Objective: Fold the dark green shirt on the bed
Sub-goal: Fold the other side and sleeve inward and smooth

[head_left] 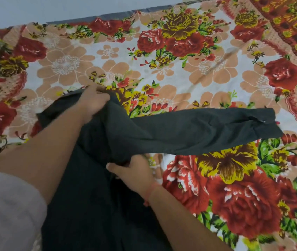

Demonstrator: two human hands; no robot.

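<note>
Dark green shirt [97,205] sprawls across the floral bed [189,73], left hand [91,103] pinching its shoulder, right hand [135,171] gripping the underarm; the outstretched sleeve [216,131] could sag and crease the fold.

Dark green shirt [107,205]: plain fabric, partly spread on the bed; one long sleeve [207,131] stretched out flat to the right of the two grips at its shoulder.
</note>
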